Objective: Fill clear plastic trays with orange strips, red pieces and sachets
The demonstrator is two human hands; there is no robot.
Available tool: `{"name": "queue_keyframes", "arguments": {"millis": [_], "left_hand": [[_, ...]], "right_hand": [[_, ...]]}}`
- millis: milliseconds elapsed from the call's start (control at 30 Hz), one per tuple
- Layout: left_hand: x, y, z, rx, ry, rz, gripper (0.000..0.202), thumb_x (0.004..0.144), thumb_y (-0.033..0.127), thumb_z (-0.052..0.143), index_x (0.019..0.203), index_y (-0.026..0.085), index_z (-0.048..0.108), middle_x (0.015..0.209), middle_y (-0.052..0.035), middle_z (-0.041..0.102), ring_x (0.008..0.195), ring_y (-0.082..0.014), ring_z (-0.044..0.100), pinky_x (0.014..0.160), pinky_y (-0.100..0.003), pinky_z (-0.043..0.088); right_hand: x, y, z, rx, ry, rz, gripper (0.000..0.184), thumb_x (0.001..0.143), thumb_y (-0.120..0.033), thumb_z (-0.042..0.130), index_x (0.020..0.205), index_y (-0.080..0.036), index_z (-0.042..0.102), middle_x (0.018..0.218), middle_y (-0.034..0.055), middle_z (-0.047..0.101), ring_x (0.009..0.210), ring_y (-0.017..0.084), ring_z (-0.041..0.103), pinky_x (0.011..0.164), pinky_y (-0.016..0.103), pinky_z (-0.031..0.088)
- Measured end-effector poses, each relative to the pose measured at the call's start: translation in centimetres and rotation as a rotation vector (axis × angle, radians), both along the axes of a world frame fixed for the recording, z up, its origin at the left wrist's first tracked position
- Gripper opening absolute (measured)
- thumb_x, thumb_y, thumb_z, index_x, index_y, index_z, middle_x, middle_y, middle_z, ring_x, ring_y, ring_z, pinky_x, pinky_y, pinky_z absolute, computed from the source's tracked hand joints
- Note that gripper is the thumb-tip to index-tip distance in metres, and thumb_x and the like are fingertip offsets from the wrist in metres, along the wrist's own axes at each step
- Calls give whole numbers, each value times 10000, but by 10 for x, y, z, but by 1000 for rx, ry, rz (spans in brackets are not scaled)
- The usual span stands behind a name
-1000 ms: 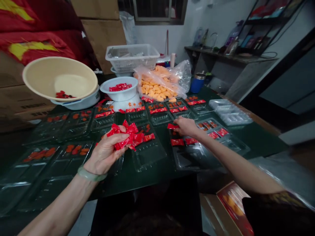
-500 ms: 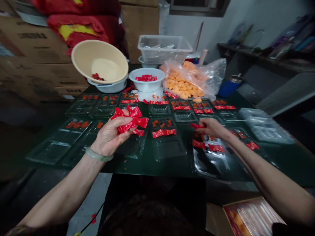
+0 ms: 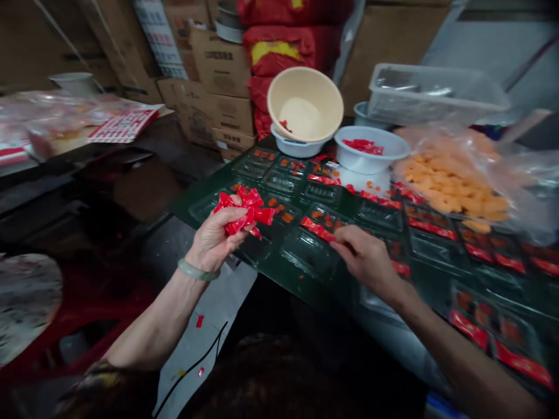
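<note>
Head camera view: a person's right hand [image 3: 364,256] reaches over a clear tray [image 3: 301,256], thumb and forefinger drawn close together at the right end of a red packet [image 3: 324,233]; whether they grip it or merely touch it cannot be told. The packet lies end to end with another across the tray's middle, between orange pieces [image 3: 326,219] at 12 o'clock and a bare section at 6 o'clock. Good work here likely calls for a light hold by the end, the packet turned flat and squared to its neighbour before the fingers part, so that neither overlaps the other or rides onto the pieces.

At 9 o'clock from the right hand, the left hand [image 3: 220,233], a pale green bracelet [image 3: 198,272] at its wrist, curls around a bunch of red packets [image 3: 244,214], ends jutting past the fingers. A modest grip seems best: squeezed hard, the slick wrappers could crumple or slip; with ends facing the right hand, single packets should pull free easily.

Farther out, a pale bowl [image 3: 364,164] of red packets stands at 12 o'clock, a plastic bag [image 3: 524,174] of lighter orange chunks [image 3: 456,180] at 2 o'clock, and a tilted beige basin [image 3: 325,96] at 11 o'clock. Other trays [image 3: 279,183] spread over the dark green table [image 3: 209,181] at 10 and 4 o'clock; the right forearm, near the latter, is best lifted clear.
</note>
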State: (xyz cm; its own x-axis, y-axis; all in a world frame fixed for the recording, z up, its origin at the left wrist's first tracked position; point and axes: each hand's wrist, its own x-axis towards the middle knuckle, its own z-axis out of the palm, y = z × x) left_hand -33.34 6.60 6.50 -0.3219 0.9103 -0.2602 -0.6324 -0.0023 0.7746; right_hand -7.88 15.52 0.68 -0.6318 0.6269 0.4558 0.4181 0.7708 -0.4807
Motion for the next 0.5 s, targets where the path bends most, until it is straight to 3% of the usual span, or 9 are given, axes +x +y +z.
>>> {"name": "queue_keyframes", "arguments": {"millis": [233, 367, 500], "left_hand": [[-52, -40, -5, 17, 9, 191, 188, 603, 51, 581, 717, 169, 488, 522, 34, 466, 351, -39, 401, 273, -92, 243], [-67, -49, -19, -9, -41, 221, 197, 596, 60, 608, 716, 162, 490, 539, 20, 492, 379, -44, 424, 283, -88, 253], [-69, -45, -32, -14, -87, 180, 201, 591, 60, 628, 686, 158, 481, 541, 27, 488, 379, -38, 430, 280, -82, 232]], "right_hand": [[-103, 45, -12, 118, -32, 142, 217, 888, -207, 386, 724, -196, 527, 809, 75, 608, 762, 171, 561, 700, 290, 438], [-136, 50, -28, 198, -95, 210, 240, 898, -193, 372, 766, -184, 572, 857, 83, 635, 823, 177, 567, 737, 287, 436], [-158, 47, -38, 273, -243, 287, 299, 897, -134, 329, 800, -187, 607, 927, 82, 649, 852, 179, 553, 757, 293, 414]]}}
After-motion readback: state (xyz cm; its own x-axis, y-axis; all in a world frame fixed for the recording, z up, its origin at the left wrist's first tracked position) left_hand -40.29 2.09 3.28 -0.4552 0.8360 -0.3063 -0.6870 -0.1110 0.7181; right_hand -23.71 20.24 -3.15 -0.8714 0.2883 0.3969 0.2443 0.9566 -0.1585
